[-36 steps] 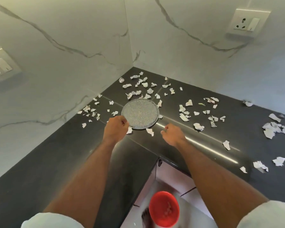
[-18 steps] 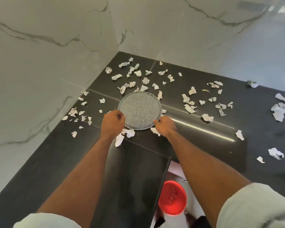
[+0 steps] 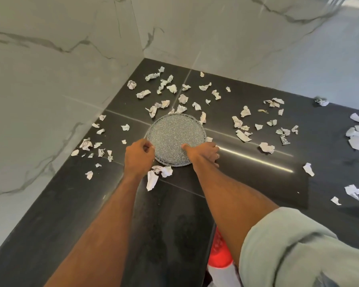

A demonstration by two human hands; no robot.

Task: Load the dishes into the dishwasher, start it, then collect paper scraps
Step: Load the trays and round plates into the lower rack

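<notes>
Evidently scrap collection is underway: the speckled plate point(image 3: 175, 137) sits mid-frame on the dark counter point(image 3: 257, 172). Left hand point(image 3: 137, 157) and right hand point(image 3: 204, 152) both grasp its near rim. Next, scraps point(image 3: 159, 172) need gathering onto it.

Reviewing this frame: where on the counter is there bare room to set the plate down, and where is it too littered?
Bare: the dark countertop near the front edge, beneath the forearms, and the strip right of the right hand along the light streak. Crowded: paper scraps ring the speckled plate toward the corner, the left wall and the far right.
</notes>
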